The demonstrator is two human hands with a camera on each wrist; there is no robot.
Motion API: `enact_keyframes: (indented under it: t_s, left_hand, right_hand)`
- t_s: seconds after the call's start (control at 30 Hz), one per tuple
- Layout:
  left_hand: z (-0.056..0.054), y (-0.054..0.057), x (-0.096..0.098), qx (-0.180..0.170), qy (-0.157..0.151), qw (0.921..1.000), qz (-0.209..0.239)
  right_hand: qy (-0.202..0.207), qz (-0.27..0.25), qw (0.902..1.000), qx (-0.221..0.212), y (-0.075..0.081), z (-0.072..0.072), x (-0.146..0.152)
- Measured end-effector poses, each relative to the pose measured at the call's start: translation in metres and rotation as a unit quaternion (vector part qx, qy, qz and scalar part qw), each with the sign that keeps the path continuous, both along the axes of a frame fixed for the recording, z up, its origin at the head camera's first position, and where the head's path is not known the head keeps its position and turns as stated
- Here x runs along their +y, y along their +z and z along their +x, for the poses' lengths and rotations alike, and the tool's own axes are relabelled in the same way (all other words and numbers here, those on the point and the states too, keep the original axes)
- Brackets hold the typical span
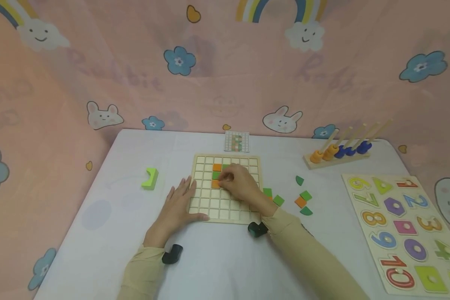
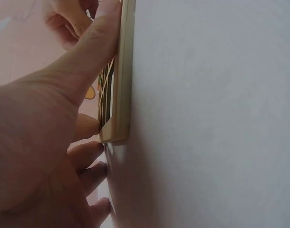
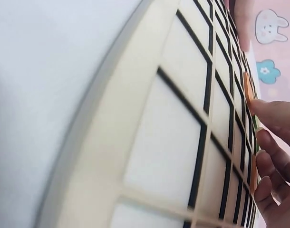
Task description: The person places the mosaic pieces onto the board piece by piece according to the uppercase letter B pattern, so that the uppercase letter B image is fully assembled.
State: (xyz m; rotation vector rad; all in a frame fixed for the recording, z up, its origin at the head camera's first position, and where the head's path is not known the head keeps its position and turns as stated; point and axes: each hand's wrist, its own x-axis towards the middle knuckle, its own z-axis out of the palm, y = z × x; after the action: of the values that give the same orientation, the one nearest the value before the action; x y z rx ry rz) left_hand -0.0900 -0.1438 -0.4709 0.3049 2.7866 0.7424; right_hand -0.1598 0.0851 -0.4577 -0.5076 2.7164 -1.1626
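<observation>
A wooden grid board (image 1: 260,166) lies on the table with several orange and green square tiles set in its cells. My left hand (image 1: 178,206) braces its near left corner, thumb along the near edge, fingers spread by the left side. In the left wrist view the thumb (image 2: 95,38) lies against the board's rim (image 2: 121,104). Over the tiles bends my right hand (image 1: 240,181), its fingertips right at an orange tile (image 1: 215,183) beside a green tile (image 1: 216,175). The right wrist view shows the thumb (image 3: 273,114) touching an orange tile (image 3: 248,88), the other fingers apart from it.
Behind the board lies a pattern card (image 1: 237,141). Loose green and orange pieces (image 1: 301,202) are scattered right of it. A bead-peg abacus (image 1: 337,156) and a number puzzle (image 1: 401,233) stand farther right; a green notched block (image 1: 150,179) is on the left.
</observation>
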Motion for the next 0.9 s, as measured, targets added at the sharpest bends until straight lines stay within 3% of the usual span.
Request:
enact_keyframes:
  t_s: [0.2, 0.37, 0.63, 0.9]
  left_hand:
    - [0.001, -0.001, 0.0, 0.002, 0.005, 1.0, 0.005]
    - [0.002, 0.0, 0.0, 0.003, 0.006, 0.9999, 0.009]
    - [0.001, 0.0, 0.001, 0.005, 0.006, 1.0, -0.001]
    - [0.0, 0.0, 0.001, 0.004, 0.006, 1.0, -0.001]
  right_hand:
    - [0.003, -0.016, 0.9998, -0.015, -0.001, 0.005, 0.024]
    - [-0.018, -0.009, 0.9996, -0.021, 0.001, 0.009, 0.054]
    - [-0.03, 0.048, 0.9977, -0.038, 0.004, 0.019, 0.106]
    - [0.001, 0.088, 0.9937, -0.069, 0.015, 0.036, 0.138]
